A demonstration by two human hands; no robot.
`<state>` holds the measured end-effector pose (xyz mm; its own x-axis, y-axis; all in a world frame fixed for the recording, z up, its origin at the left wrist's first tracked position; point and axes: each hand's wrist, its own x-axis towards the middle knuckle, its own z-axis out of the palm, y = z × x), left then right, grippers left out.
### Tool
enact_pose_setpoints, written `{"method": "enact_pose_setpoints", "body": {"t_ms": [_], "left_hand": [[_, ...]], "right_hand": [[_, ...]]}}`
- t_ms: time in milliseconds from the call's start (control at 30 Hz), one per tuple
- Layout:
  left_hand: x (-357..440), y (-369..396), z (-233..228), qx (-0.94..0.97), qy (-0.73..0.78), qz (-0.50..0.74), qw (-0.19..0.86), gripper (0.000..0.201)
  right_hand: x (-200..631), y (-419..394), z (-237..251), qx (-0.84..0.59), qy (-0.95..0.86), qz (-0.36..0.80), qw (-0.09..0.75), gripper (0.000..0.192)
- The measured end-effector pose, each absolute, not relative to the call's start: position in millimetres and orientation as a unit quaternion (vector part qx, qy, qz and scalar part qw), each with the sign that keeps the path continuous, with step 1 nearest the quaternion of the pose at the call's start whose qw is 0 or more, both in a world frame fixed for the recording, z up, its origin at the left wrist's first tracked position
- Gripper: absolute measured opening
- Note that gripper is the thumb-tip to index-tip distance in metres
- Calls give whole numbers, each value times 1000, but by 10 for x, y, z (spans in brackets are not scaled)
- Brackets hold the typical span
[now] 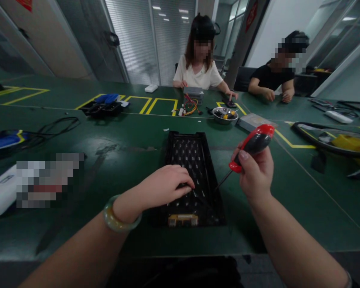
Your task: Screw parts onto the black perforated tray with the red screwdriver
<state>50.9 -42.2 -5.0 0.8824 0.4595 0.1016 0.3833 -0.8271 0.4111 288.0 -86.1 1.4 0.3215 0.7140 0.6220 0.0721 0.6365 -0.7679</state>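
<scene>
A black rectangular plastic housing (pixel 210 160) with rows of small shiny points inside lies on the table in front of me. A small tan connector part (pixel 183 217) sits at its near end. My left hand (pixel 168 182), with a bangle at the wrist, is over the housing's middle. Its thumb and fingers are closed together around something dark that I cannot make out. My right hand (pixel 256 172) grips a screwdriver (pixel 252 146) by its red and black handle, to the right of the housing. The screwdriver's shaft slants down and left, its tip near the housing's right wall.
Beyond the housing stand a metal bowl (pixel 225 116) of small parts, a grey box (pixel 253 122) and a power supply (pixel 193 95) with coloured wires. Blue-handled tools (pixel 106 100) lie far left, a cable-ringed yellow item (pixel 351 142) right. Two people sit opposite.
</scene>
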Motion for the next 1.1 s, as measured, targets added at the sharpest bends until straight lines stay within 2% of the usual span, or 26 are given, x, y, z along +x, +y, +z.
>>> {"method": "enact_pose_setpoints", "body": {"t_ms": [533,1100], "left_hand": [[731,-455,-157,962,183,70,193,14],[696,-528,-18,967,120,105,198,11]], "right_hand": [[2818,-937,-32,-445,-702,118,544,21],[2812,-945,-14,-459,-711,115,521,22]]}}
